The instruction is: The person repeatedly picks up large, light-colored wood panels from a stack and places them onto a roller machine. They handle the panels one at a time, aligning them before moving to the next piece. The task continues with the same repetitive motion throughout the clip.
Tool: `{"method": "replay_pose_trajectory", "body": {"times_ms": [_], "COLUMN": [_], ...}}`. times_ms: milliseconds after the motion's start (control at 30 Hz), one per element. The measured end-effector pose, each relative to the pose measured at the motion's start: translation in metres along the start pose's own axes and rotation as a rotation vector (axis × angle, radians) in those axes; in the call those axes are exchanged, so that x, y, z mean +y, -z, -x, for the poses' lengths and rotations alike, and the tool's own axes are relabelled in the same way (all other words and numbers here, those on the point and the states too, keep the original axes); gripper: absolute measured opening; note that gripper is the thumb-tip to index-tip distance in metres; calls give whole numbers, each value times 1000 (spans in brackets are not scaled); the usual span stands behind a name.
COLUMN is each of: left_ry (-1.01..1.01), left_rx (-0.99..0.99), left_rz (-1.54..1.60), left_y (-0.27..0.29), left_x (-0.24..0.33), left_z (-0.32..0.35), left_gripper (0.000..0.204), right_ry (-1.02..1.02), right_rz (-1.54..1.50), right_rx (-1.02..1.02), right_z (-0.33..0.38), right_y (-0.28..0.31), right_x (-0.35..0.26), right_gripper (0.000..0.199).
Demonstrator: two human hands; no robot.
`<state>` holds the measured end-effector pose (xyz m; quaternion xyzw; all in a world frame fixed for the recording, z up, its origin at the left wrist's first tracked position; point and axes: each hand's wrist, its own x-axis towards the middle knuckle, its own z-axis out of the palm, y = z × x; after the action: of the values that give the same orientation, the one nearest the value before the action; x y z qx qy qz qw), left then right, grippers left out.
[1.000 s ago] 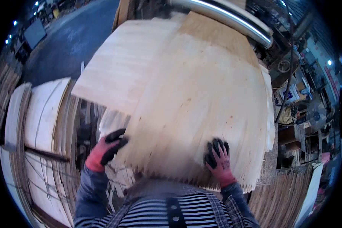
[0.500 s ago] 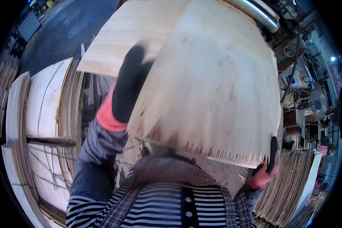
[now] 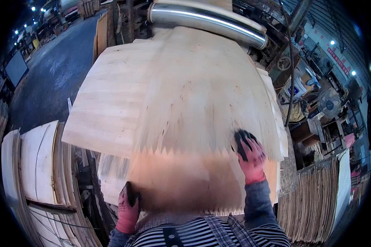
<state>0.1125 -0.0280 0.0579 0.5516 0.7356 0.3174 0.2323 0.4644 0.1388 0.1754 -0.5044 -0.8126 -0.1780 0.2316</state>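
Note:
A large pale veneer sheet (image 3: pixel 193 99) with a jagged near edge lies over other wood sheets. Nearer my body, a browner veneer sheet (image 3: pixel 185 177) shows below that edge, its near end blurred. My left hand (image 3: pixel 128 210), in a pink glove with black fingers, is closed at the brown sheet's left near edge; the thumb and fingertips seem to pinch it. My right hand (image 3: pixel 250 156), gloved alike, lies with fingers apart on the right part of the jagged edge. Another pale wood sheet (image 3: pixel 103 99) sticks out to the left underneath.
A shiny metal roller (image 3: pixel 210 24) spans the far end of the sheets. Stacks of veneer stand at left (image 3: pixel 39 164) and right (image 3: pixel 313 201). A fan (image 3: pixel 329 103) and clutter are at far right. A dark floor (image 3: pixel 53 78) stretches away at left.
The pale sheet now lies farther from me, with the brown sheet showing. My left hand has come back to the near left; my right hand has moved onto the sheet. The view has shifted, showing more roller.

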Motion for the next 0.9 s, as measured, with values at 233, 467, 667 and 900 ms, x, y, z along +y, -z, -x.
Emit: {"method": "replay_pose_trajectory", "body": {"times_ms": [233,467,667,900], "left_ry": [5,126,176,-124], "left_rx": [43,28,-289,-466], "left_rz": [23,83,981,948], "left_y": [7,41,70,115], "left_x": [6,33,66,126], "left_z": [-3,2,-20,-50], "left_gripper": [47,44,52,42], "right_ry": [-114,73,46,45], "right_rz": [91,-158,-268,-267], "right_rx": [-12,-277,-603,-141], "right_z": [-74,0,175,187], "right_y": [-143,-94,-14,25], "right_x": [62,-34,-81,-83], "right_gripper": [50,60,73,71]}}
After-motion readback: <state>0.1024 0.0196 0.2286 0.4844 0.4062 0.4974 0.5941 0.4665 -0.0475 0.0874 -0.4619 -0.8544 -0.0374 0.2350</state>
